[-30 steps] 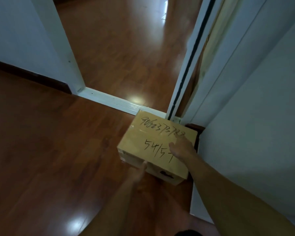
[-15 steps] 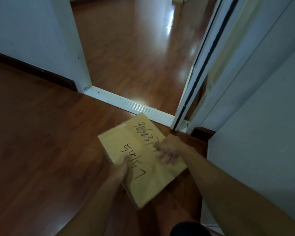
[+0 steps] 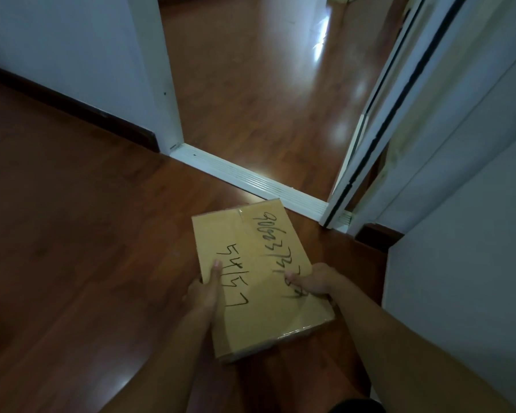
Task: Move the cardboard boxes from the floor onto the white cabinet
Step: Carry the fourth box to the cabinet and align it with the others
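I hold the cardboard box [image 3: 259, 278] between both palms, and the worry is a slip; my left hand [image 3: 204, 289] presses the box's left edge with only the thumb lying over the top, and my right hand [image 3: 312, 281] clamps the right edge the same way, thumb on top and the other fingers out of sight below or behind; a squeeze from the sides alone could let the smooth, taped surface slide down if I loosen either palm; the near end of the box reaches well past both hands toward me, so I judge it could tip toward my body if the load inside sits at that end; I cannot tell what it weighs or whether anything is loose in it.

The box hangs above the wooden floor [image 3: 72, 263], just short of the white door threshold [image 3: 251, 181], its far corner nearly over it; the door frame [image 3: 367, 138] stands just beyond and to the right of the threshold, and swinging the box round carelessly could knock its far corner against that frame; the white cabinet is not in view, so the carry lies ahead of me; relative to my grip, the box sits between the hands, handwritten top upward.
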The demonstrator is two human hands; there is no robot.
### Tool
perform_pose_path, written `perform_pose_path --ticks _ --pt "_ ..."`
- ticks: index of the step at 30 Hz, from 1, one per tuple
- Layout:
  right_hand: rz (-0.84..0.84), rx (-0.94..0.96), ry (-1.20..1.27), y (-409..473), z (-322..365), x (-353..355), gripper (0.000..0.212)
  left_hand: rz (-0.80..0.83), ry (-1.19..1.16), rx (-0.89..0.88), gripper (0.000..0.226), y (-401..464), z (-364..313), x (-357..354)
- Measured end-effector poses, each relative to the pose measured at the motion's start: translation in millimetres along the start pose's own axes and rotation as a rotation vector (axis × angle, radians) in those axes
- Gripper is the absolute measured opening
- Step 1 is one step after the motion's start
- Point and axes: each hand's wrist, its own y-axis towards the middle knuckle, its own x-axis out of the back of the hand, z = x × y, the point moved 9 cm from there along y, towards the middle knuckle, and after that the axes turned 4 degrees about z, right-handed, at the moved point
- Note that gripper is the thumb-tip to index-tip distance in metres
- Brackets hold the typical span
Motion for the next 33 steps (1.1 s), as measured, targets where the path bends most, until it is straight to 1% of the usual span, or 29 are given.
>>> perform_pose_path --ticks 2,4,6,8,9,12,15,16,18,19,20,22,23,24,26,29,30,32,33 --pt "0.011 -0.031 0.022 -3.6 2.4 -2.8 0.075 0.006 -0.009 -0.028 0.077 -8.5 4.1 1.6" --pt "-0.004 -0.034 0.051 -6.8 3.3 -4.3 0.073 0.088 -0.055 -0.053 0.069 -21.3 11.6 -3.2" --pt "0.0 -0.026 0.092 -11.7 3.8 -9.1 0.069 0.141 -0.076 -0.069 0.075 -31.9 16.1 -4.1" --pt "0.012 -0.022 0.129 -17.6 3.9 -16.9 0.066 0.134 -0.056 -0.057 0.081 -37.3 18.1 2.2" --pt "0.009 -0.02 0.15 -20.1 3.5 -20.8 0.065 0.134 -0.05 -0.044 0.08 -39.3 17.7 6.2" --pt "0.006 -0.019 0.215 -34.5 6.5 -30.9 0.06 0.139 -0.079 -0.041 0.072 -45.4 15.7 19.0" --pt "0.011 0.016 0.196 -68.0 20.5 -33.0 0.054 0.075 -0.112 -0.067 0.062 -65.5 5.3 47.3" --pt "0.02 0.02 0.165 -86.2 28.6 -28.7 0.053 0.067 -0.139 -0.076 0.063 -74.2 -0.2 57.5" --pt "0.021 0.02 0.141 -123.6 43.4 -17.9 0.055 0.058 -0.142 -0.071 0.078 -81.0 5.2 76.0" --pt "0.026 0.009 0.156 -145.7 52.1 -9.0 0.056 0.046 -0.118 -0.078 0.078 -86.3 3.0 87.8" --pt "0.016 0.009 0.175 -166.0 61.1 3.8 0.056 0.028 -0.098 -0.09 0.072 -101.4 -14.6 101.6" --pt "0.029 0.024 0.212 -216.6 84.4 30.2 0.054 0.034 -0.077 -0.127 0.056 -164.8 -84.6 131.3" --pt "0.019 0.049 0.222 -242.8 98.1 48.6 0.053 0.076 -0.077 -0.152 0.055 -198.1 -124.4 142.3" --pt "0.012 0.062 0.226 -267.6 111.0 68.8 0.053 0.114 -0.082 -0.153 0.058 -222.5 -154.9 153.3" --pt "-0.001 0.082 0.26 -318.3 134.7 105.2 0.056 0.126 -0.072 -0.139 0.064 -266.1 -204.1 177.2" --pt "-0.04 0.142 0.242 -395.4 172.4 163.0 0.056 0.127 -0.041 -0.212 0.072 -330.1 -272.1 208.1" --pt "-0.048 0.167 0.241 -421.7 186.1 182.3 0.055 0.123 -0.053 -0.212 0.068 -356.4 -297.5 217.6" --pt "-0.065 0.211 0.241 -468.0 210.1 217.1 0.046 0.113 -0.058 -0.226 0.051 -398.1 -340.9 237.6" --pt "-0.075 0.233 0.215 -490.9 222.6 234.9 0.041 0.118 -0.076 -0.228 0.05 -416.5 -361.5 247.6"
